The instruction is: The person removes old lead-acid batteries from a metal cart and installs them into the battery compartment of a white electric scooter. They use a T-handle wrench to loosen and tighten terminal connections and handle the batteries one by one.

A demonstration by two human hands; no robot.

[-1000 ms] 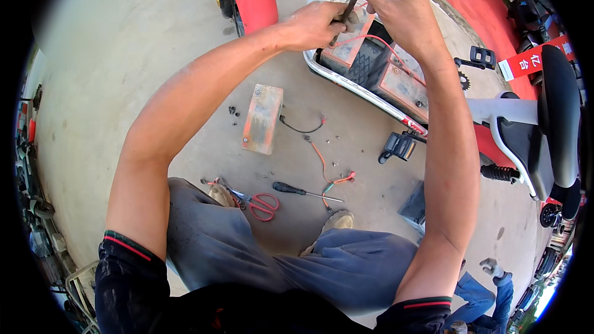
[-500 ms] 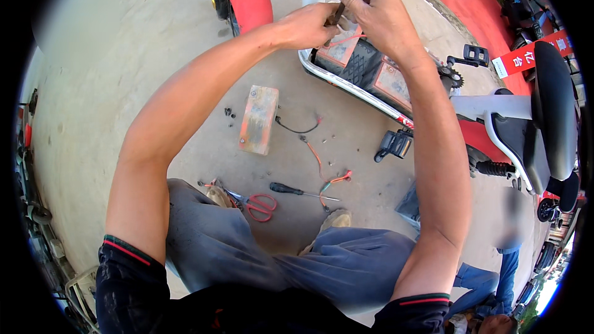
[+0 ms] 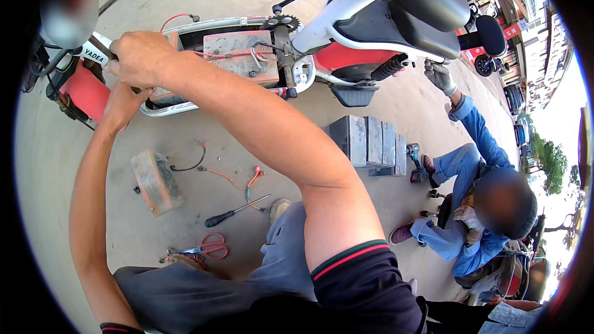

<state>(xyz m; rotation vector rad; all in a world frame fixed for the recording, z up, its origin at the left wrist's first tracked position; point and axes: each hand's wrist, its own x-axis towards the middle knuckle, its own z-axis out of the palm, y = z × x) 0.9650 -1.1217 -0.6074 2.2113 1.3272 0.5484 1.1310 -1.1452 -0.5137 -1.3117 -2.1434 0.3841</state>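
My right hand is closed round a dark narrow strip over the front of the white electric scooter's open floor compartment; whether the strip is rigid cannot be told. Just below it, my left hand has its fingers curled in at the compartment's front end, and what they grip is hidden. Inside the compartment lie dusty orange-and-grey batteries, with a red wire running across them. Another dusty battery stands on the concrete in front of me.
Loose wires, a screwdriver and red-handled scissors lie near my feet. Several dark batteries stand beside a cordless drill. At right a crouching person has a gloved hand at the scooter's rear.
My view has swung to the right, bringing the scooter's rear, the dark batteries and the crouching person into fuller view. Both hands remain together at the compartment's front, the strip still in the right.
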